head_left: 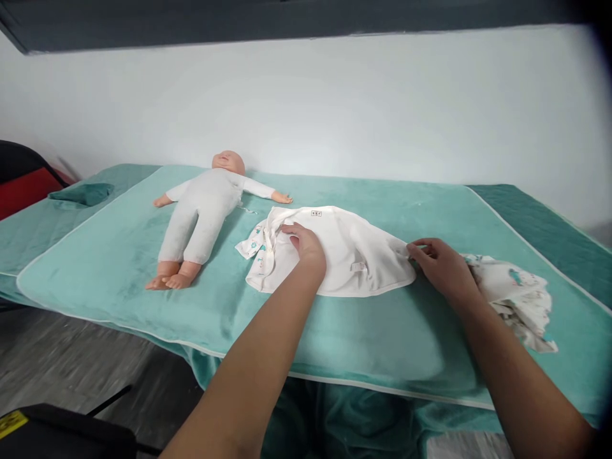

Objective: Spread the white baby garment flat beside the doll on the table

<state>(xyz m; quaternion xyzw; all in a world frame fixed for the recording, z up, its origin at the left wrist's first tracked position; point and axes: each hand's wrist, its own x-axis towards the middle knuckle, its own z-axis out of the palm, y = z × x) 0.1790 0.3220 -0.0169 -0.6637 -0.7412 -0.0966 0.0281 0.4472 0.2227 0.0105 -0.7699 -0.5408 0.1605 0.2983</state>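
Observation:
A white baby shirt [335,248] lies spread on the bed, its plain inner side up, with a patterned part folded over at its left end. My left hand [306,245] rests on the left part of the shirt, fingers stretched out. At the shirt's right tip, my right hand [442,264] pinches the cloth between thumb and fingers. To the left, a baby doll [205,197] with a white cloth body lies on its back, arms spread. A crumpled patterned baby garment [516,290] is beside my right wrist, partly behind it.
The green plush cover [119,242] drapes over the bed's front edge. A white wall [306,108] stands behind, under a dark overhanging panel [306,22]. At the left are a red and black chair [26,185] and, lower down, a black object with a yellow label [67,433].

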